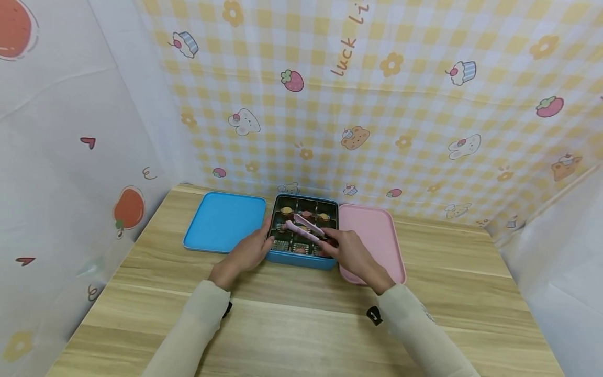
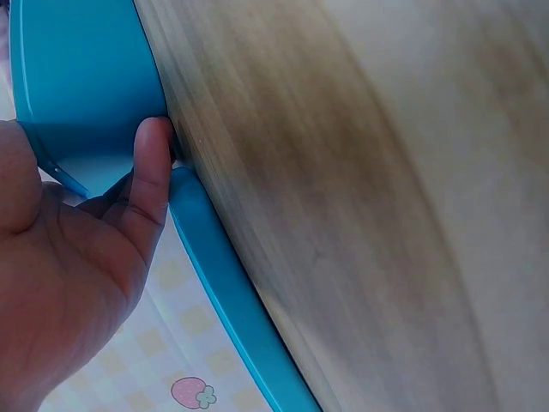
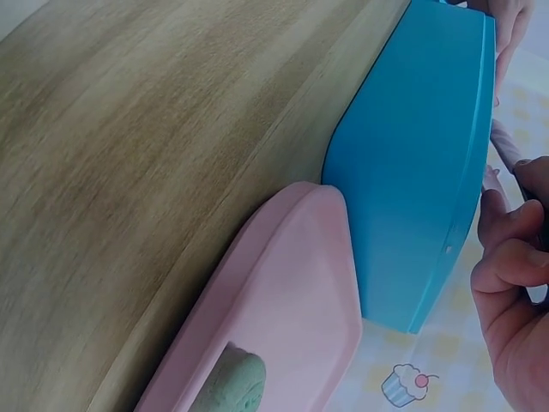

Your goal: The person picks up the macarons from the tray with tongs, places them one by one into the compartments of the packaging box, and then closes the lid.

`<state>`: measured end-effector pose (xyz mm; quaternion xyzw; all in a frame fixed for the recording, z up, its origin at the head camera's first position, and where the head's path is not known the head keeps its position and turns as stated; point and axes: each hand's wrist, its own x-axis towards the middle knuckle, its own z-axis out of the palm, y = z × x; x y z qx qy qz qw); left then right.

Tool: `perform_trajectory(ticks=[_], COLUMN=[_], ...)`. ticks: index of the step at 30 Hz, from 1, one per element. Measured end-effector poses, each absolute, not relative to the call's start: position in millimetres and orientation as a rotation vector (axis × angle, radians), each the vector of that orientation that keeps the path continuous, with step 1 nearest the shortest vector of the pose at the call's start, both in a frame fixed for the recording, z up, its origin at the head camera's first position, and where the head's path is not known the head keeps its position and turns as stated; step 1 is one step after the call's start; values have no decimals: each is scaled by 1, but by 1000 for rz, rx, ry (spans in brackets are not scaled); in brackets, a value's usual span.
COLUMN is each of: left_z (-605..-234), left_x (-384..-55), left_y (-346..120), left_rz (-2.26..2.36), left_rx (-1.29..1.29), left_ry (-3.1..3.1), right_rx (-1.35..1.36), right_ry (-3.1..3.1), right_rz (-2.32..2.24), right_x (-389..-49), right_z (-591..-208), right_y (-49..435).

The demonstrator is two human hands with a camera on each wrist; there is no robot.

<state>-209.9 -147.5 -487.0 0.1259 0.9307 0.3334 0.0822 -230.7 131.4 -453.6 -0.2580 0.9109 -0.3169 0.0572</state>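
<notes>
My right hand (image 1: 350, 251) pinches the pink tongs (image 1: 302, 232); they slant away and leftward, 2 tips apart, over the blue box (image 1: 301, 259). My left hand (image 1: 248, 251) rests, fingers extended, against its left wall.

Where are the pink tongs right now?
In the head view, the pink tongs are in the right hand, over the divided blue box, left of the pink tray.

A yellow-checked cloth (image 1: 414, 104) hangs behind the wood-grain table (image 1: 292, 340), beside white fabric (image 1: 52, 173) bearing 2 hearts (image 1: 88, 142).
</notes>
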Motion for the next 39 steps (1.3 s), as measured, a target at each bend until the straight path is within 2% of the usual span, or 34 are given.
perform_trajectory(ticks=[11,22,39], left_z=[-489,-488,-488], left_x=[-210,-210,-209], left_y=[-147,-147,-146], left_rz=[982,955,977], left_rx=[366,353,375], left_ry=[2792,2784,2786], right_rx=[-853,-874,-896], right_ry=[2876,2942,2905], right_rz=[-924,-985,-1016], right_x=[-228,-225,-208], right_z=[-442,-435,-449], right_y=[150,193,244])
